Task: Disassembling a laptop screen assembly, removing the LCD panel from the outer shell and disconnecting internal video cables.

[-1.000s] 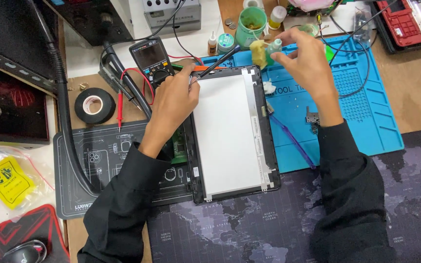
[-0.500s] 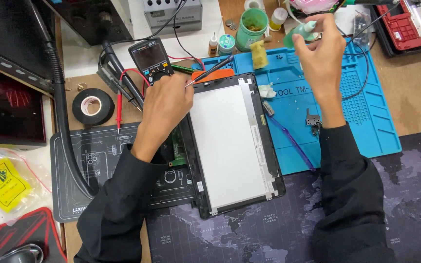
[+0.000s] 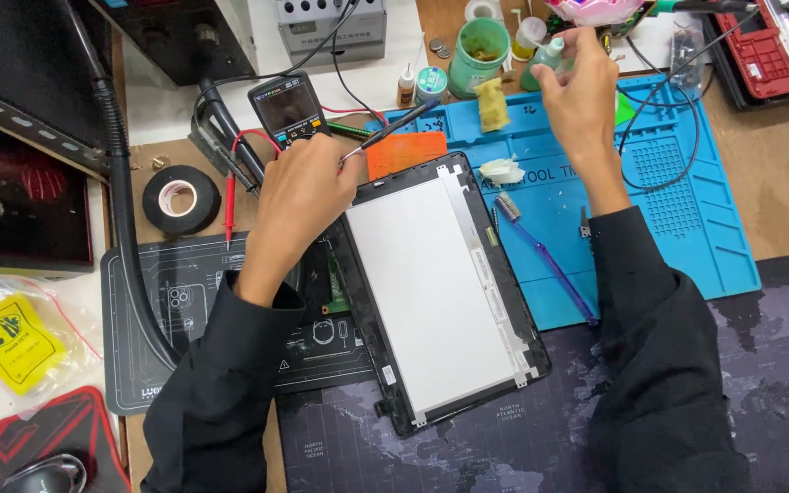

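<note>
Resting beside the screen panel (image 3: pixel 431 288) on the dark mat (image 3: pixel 184 310), the left hand (image 3: pixel 299 196) is being kept clenched around slim tweezers (image 3: pixel 393 130). A small green bottle (image 3: pixel 548 57) is being gripped by the right hand (image 3: pixel 582 96) above the blue mat (image 3: pixel 687 210).

A brown wooden workbench top (image 3: pixel 783 196) is seen under even, bright light. A blue silicone work mat (image 3: pixel 687 228) is spread below the right hand, and a dark map-printed desk mat (image 3: pixel 778 383) is laid nearer the sleeves. A grey printed rubber mat (image 3: pixel 152 319) is placed under the left forearm. A black cabinet edge (image 3: pixel 11 100) is seen well to the left.
</note>
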